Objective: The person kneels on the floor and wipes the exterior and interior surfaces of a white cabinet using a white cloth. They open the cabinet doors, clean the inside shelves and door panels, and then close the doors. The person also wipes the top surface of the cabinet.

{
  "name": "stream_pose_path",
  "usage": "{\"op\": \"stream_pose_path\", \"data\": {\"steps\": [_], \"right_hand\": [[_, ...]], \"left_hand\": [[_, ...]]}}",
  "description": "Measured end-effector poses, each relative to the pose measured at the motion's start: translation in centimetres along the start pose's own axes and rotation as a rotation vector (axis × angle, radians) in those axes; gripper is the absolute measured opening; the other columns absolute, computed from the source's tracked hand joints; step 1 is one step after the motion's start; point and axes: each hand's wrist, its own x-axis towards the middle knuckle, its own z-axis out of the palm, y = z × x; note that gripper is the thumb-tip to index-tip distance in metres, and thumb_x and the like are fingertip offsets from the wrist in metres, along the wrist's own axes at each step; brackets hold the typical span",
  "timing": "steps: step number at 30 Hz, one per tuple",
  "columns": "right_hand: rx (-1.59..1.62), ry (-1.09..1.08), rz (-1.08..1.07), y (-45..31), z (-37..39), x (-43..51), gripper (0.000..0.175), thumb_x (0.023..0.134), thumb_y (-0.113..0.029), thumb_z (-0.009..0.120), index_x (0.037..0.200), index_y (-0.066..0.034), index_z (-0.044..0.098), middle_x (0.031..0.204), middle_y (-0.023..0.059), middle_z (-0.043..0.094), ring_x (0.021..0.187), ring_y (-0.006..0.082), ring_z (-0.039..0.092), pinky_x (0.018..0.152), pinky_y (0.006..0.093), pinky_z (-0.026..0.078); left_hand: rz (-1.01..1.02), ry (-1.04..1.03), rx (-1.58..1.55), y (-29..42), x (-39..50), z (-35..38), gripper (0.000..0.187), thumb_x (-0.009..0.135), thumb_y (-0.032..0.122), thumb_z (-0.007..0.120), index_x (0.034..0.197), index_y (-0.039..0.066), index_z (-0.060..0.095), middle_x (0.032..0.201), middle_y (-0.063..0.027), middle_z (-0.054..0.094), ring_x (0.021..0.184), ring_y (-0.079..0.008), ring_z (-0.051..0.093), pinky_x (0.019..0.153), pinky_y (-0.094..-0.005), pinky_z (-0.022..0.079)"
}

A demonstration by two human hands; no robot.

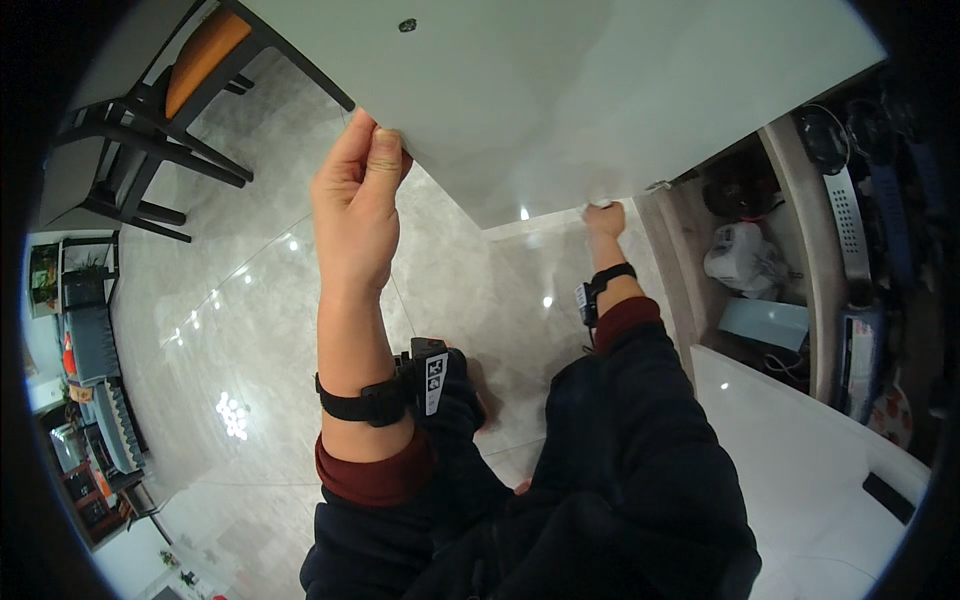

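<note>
A glossy pale cabinet door stands open across the upper view, with a small dark fitting on its face. My left hand pinches the door's left edge between thumb and fingers. At the door's lower edge, near a metal hinge, is my right hand. Something whitish shows at its fingers; whether it is held is unclear, since that hand is small and blurred. Both my forearms carry black straps with small devices.
To the right, an open cabinet compartment holds a plastic-wrapped item, a pale blue box and a cable. Hanging utensils are beside it. A dark phone-like object lies on the white surface below. Dark chairs stand upper left.
</note>
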Motion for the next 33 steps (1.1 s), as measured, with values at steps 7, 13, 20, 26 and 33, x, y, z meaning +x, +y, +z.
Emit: {"op": "stream_pose_path", "data": {"steps": [7, 13, 20, 26, 33], "right_hand": [[0.267, -0.472, 0.141, -2.8, 5.3, -8.9, 0.039, 0.07, -0.017, 0.072, 0.097, 0.0075, 0.06, 0.093, 0.0207, 0.067, 0.089, 0.0319, 0.067, 0.071, 0.0386, 0.054], [0.738, -0.782, 0.41, -6.9, 6.1, -16.8, 0.022, 0.082, 0.0, 0.064, 0.101, 0.0077, 0.056, 0.102, 0.0176, 0.063, 0.083, 0.0276, 0.067, 0.065, 0.0339, 0.061], [1.079, -1.139, 0.443, -10.0, -2.6, -17.2, 0.027, 0.089, 0.005, 0.056, 0.115, 0.0066, 0.048, 0.108, 0.0163, 0.058, 0.095, 0.0267, 0.064, 0.079, 0.0366, 0.059], [0.968, -0.763, 0.092, -5.0, -12.5, -7.8, 0.031, 0.085, 0.0, 0.061, 0.114, -0.0019, 0.052, 0.101, 0.0094, 0.061, 0.085, 0.0192, 0.062, 0.076, 0.0351, 0.057], [-0.453, 0.199, -0.24, 9.9, -22.3, 0.2, 0.02, 0.087, -0.013, 0.057, 0.104, -0.0026, 0.06, 0.096, 0.023, 0.064, 0.093, 0.044, 0.062, 0.08, 0.0481, 0.052]], "left_hand": [[0.003, 0.018, -0.04, 0.2, -0.1, 0.2, 0.036, 0.098, 0.018, 0.053, 0.131, 0.003, 0.054, 0.097, 0.0017, 0.061, 0.088, -0.0071, 0.053, 0.087, -0.0259, 0.047], [0.037, -0.045, 0.016, -0.3, 0.0, -0.3, 0.033, 0.1, 0.019, 0.05, 0.127, 0.0, 0.054, 0.114, -0.005, 0.062, 0.104, -0.0128, 0.058, 0.096, -0.0319, 0.048], [-0.028, -0.014, -0.026, -1.2, 0.4, -1.2, 0.032, 0.099, 0.017, 0.053, 0.126, 0.002, 0.056, 0.111, -0.0028, 0.062, 0.101, -0.011, 0.059, 0.093, -0.0297, 0.049], [-0.021, -0.016, -0.026, -1.0, 0.2, -1.4, 0.036, 0.097, 0.02, 0.056, 0.128, 0.001, 0.055, 0.111, -0.0044, 0.062, 0.101, -0.0124, 0.06, 0.092, -0.0297, 0.049], [-0.001, -0.018, -0.029, -0.9, 0.3, -1.3, 0.038, 0.098, 0.019, 0.055, 0.131, 0.001, 0.052, 0.112, -0.0051, 0.062, 0.103, -0.0126, 0.059, 0.094, -0.0312, 0.049]]}}
